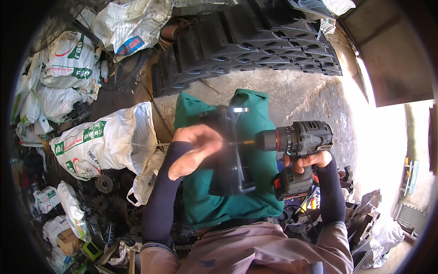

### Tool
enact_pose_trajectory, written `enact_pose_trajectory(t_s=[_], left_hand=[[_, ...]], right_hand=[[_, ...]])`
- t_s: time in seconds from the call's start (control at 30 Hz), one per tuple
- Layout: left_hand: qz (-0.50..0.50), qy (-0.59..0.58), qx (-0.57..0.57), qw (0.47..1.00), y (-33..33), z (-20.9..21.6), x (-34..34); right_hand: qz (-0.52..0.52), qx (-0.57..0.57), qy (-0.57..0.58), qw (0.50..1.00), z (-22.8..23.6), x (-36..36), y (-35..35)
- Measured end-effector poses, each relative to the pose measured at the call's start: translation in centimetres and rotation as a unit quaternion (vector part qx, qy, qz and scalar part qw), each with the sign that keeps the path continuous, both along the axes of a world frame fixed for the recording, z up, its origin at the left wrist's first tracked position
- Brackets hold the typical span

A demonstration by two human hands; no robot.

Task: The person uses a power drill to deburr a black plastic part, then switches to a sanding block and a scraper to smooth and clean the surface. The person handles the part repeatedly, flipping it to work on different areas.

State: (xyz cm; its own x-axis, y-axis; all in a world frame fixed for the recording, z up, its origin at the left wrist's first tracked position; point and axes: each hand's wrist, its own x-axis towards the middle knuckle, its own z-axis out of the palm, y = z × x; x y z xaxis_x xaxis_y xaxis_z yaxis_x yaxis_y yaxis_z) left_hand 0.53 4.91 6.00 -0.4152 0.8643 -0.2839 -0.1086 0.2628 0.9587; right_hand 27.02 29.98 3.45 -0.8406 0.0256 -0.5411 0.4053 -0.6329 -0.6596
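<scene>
Over the person's lap, in the head view, a glossy black plastic panel (231, 171) lies lengthwise from near the knees toward the waist, against dark green trousers (260, 201). It is blurred in its middle and lower part. The right hand (311, 160) is closed around the handle of a black cordless drill with a red collar ring (303, 137), one finger up by the trigger area. Whether the trigger is pressed cannot be told. A slim gold-coloured drill bit (248, 142) points left from the chuck toward the panel; its end looks to be at or just beside the panel's wall, but contact is unclear. The left hand (198, 148) is at the panel's opposite side, level with the bit, thumb and fingers bent together. Blur hides the fingertips, so I cannot tell whether they pinch something small or only steady the panel.

As far as it can be judged, work on this panel is under way rather than finished, since the drill is raised and lined up with it. No completed hole or seated fastener can be made out, so how much is done and how much is left on it is uncertain. Beyond the knees, a tall stack of black ribbed plastic pieces (246, 50) rests on the grey concrete floor (292, 93); nothing visible shows whether those are worked or unworked. To the left lies a white woven sack with green print (107, 141), its mouth facing the person's legs.
</scene>
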Motion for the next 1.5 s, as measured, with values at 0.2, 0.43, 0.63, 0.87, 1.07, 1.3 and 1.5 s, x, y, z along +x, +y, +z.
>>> enact_pose_trajectory(t_s=[0.2,0.43,0.63,0.87,1.07,1.3,1.5], left_hand=[[0.020,-0.031,0.043,0.998,-1.1,-0.4,0.9],[0.052,0.128,0.041,0.990,-0.7,-0.2,1.2],[0.046,0.323,0.091,0.941,-0.6,0.5,1.2],[0.062,0.286,0.085,0.952,-0.7,0.5,1.4],[0.054,0.301,0.101,0.947,-0.6,0.4,1.5],[0.090,0.205,0.084,0.971,-0.8,-0.1,2.1],[0.096,0.189,0.060,0.976,-0.8,-0.6,2.4]], right_hand=[[0.033,0.048,0.068,0.996,0.8,-0.5,-0.6],[0.041,0.082,0.073,0.993,1.0,-0.4,-0.7],[0.024,0.100,0.079,0.992,1.0,-0.4,-1.0],[0.012,0.092,0.054,0.994,1.2,-0.4,-1.3],[0.014,0.107,0.073,0.991,1.4,-0.6,-1.3],[0.021,0.116,0.069,0.991,1.7,-0.8,-1.4],[0.067,0.132,0.067,0.987,0.8,-0.8,-1.0]])
